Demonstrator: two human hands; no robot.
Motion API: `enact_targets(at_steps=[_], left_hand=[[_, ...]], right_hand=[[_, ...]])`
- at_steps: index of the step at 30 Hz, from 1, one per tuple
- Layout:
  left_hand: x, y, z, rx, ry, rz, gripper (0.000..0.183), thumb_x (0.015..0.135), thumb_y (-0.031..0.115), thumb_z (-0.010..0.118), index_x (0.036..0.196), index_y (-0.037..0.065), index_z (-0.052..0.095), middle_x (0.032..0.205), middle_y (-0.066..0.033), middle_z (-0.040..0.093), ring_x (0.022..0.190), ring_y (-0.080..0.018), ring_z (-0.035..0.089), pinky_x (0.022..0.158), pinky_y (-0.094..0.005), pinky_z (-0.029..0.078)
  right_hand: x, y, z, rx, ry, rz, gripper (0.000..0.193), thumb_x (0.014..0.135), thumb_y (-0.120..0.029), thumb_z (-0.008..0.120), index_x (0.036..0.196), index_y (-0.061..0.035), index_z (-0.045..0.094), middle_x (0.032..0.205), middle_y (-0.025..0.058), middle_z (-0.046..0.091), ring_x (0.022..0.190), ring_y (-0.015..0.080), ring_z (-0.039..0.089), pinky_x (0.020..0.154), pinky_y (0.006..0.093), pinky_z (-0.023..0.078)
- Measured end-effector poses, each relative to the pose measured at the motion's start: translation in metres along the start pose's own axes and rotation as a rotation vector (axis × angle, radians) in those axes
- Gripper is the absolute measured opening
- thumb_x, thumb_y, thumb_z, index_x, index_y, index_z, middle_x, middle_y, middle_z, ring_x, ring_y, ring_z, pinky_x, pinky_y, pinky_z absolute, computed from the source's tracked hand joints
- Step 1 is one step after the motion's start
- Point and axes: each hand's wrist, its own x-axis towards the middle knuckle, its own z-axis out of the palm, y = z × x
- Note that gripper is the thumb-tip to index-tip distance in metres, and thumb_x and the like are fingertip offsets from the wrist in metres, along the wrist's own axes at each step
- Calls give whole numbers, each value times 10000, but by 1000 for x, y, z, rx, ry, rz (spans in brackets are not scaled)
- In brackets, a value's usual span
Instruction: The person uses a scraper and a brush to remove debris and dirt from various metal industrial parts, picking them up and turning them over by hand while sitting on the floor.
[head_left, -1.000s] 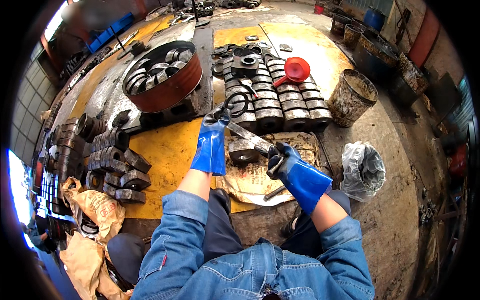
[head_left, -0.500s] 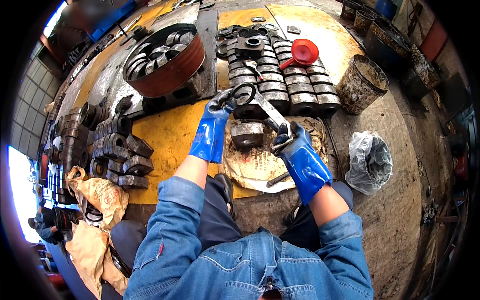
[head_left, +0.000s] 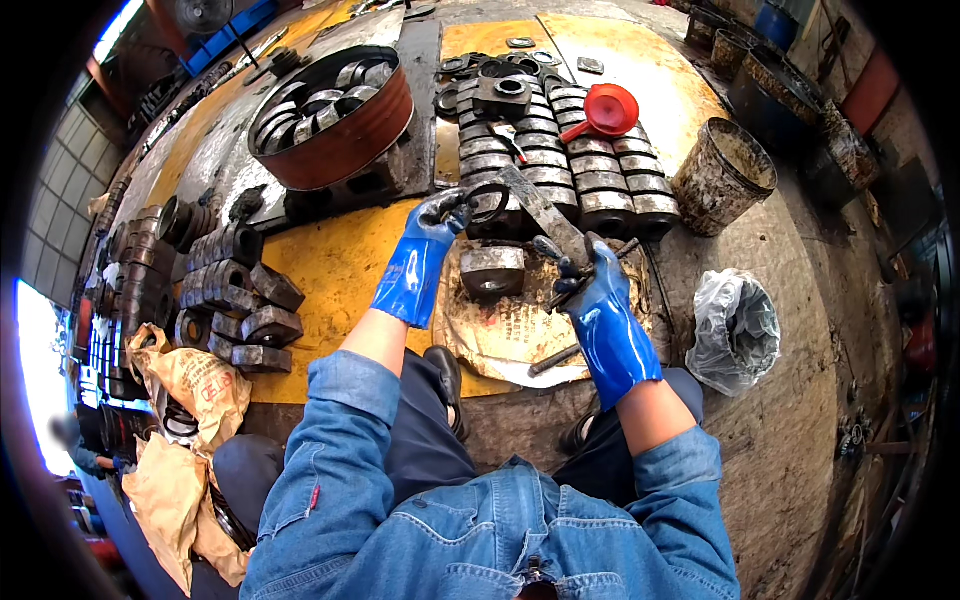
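Both of my hands wear blue rubber gloves with dark, grimy fingers. My left hand [head_left: 440, 222] is closed on the edge of a thin black ring [head_left: 488, 204], held over the near end of the rows of metal blocks. A long, flat metal bar [head_left: 543, 212] is gripped in my right hand [head_left: 598, 285], its far end raised toward the ring. Beneath and between the hands, a single metal block [head_left: 493, 272] with a rounded underside rests on a stained, flattened sack [head_left: 480, 335]. A dark rod [head_left: 555, 360] lies on the sack's near right part.
Ahead are rows of metal blocks [head_left: 545, 155] with a red funnel [head_left: 608, 110] and a brush [head_left: 508, 138] on top. A rusty round tub [head_left: 340, 150] of metal parts stands far left. More blocks [head_left: 265, 325] and paper bags [head_left: 200, 390] are left; a crusted bucket [head_left: 728, 175] and a plastic-lined bin [head_left: 735, 330] are right.
The flat bar has turned in my right hand, showing a darker face, and the right fingers have shifted. The black ring has dropped slightly nearer me; my left hand stays almost in place.
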Motion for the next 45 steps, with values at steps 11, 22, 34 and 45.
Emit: enact_targets(at_steps=[11,22,34,45], left_hand=[[2,-2,-1,133,-39,52,291,823,73,686,1111,52,718,1078,-138,724,1004,-255,686,915,-345,521],[3,15,5,71,-157,-283,240,851,100,755,1066,-2,725,975,-75,736,866,-137,655,841,-293,517],[1,12,47,38,-248,-359,167,873,109,743,974,-20,713,850,-50,718,752,-114,636,684,-275,514],[9,25,22,-38,-187,-375,274,873,150,749,1091,-7,696,961,-54,714,866,-112,631,796,-273,510]], right_hand=[[17,46,-24,-412,-24,-237,383,931,-337,602,1251,-127,588,960,96,692,588,169,559,471,278,392],[-48,-158,-67,-391,219,-631,341,918,-366,640,1100,-77,644,868,100,693,588,158,593,466,295,434],[-44,-193,-461,-1836,1245,-601,407,978,-388,538,1165,-35,618,1035,205,700,962,407,678,822,493,540],[-58,-136,-392,-1908,1108,-317,401,1022,-253,389,1175,42,615,1156,289,652,1064,467,624,879,482,513]])
